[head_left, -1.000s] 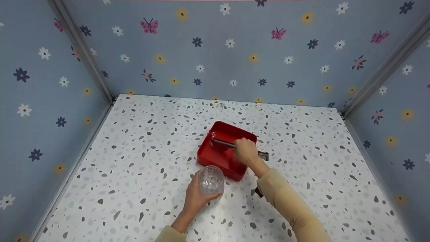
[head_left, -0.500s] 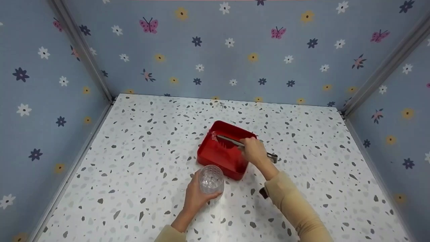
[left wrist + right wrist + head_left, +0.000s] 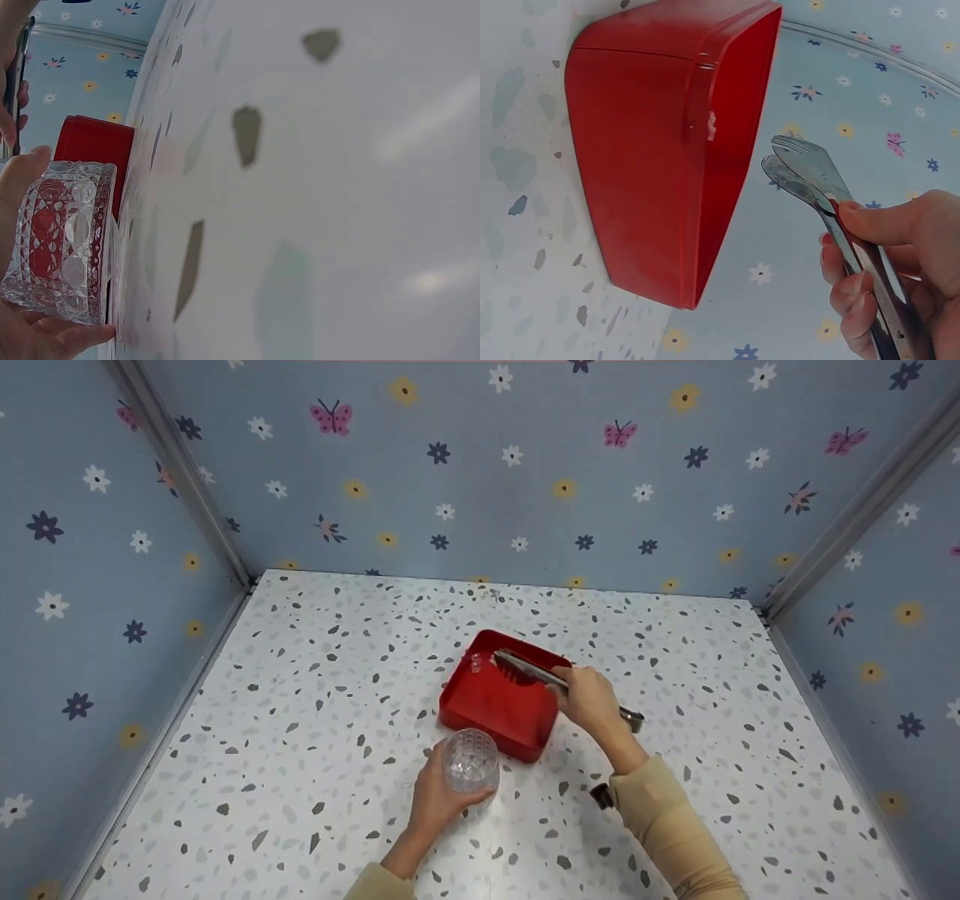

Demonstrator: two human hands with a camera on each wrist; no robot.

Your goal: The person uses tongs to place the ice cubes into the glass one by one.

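Quick count of what we've got here: one red tray [image 3: 487, 709], one clear glass [image 3: 470, 760], one pair of metal tongs [image 3: 532, 671], and what looks like one small clear cube [image 3: 475, 663] sitting in the far left corner of the tray. Two hands in play.

Our left hand [image 3: 435, 799] is wrapped round the glass from the near side, fingers [image 3: 45, 341] curled on its patterned wall. The glass stands upright on the table [image 3: 315, 720], just beside the tray's near edge, maybe touching it; we can't tell from the head view. The left wrist view shows the glass [image 3: 60, 240] with the red tray [image 3: 94, 150] right behind it.

Our right hand [image 3: 592, 701] grips the tongs around their middle, fingers [image 3: 855, 289] curled round both arms, squeezing them so the tips [image 3: 799, 161] sit nearly together with nothing visible between them. The tongs hang above the tray's far right part, tips pointing toward the far left corner, a little short of the cube. The handle end sticks out past the tray's right edge.

Room-wise: the tray sits about mid-table, well apart from all three walls [image 3: 525, 472]. Lots of speckled table to the left, right and behind it. The near side is tighter, with both forearms and the glass there.
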